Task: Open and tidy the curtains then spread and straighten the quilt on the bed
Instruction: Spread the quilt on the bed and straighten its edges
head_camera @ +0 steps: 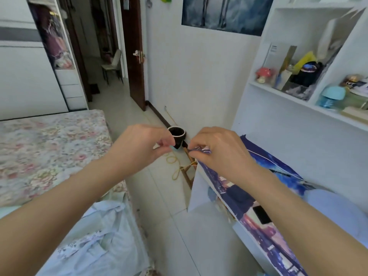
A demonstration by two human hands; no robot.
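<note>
- Both hands are raised in front of the body, close together above the floor between the bed (49, 148) and the white desk.
- The right hand (219, 152) has its fingers (196, 154) pinched together on the corner of a blue printed cloth (264, 214). The cloth hangs down from this corner along the edge of the tabletop (334, 204), so I judge the pinch lifts or straightens it.
- The left hand (143, 144) has its fingers (166, 143) closed on something small and light blue; what it is I cannot tell.
- The quilt (95, 236), pale blue and crumpled, lies in a heap at the near end of the bed, and the flowered sheet is bare beyond it. It is not yet spread.
- No curtains are in view, so their state cannot be judged.
- A dark pot (177, 134) stands on the floor by the wall, behind the hands, untouched.
</note>
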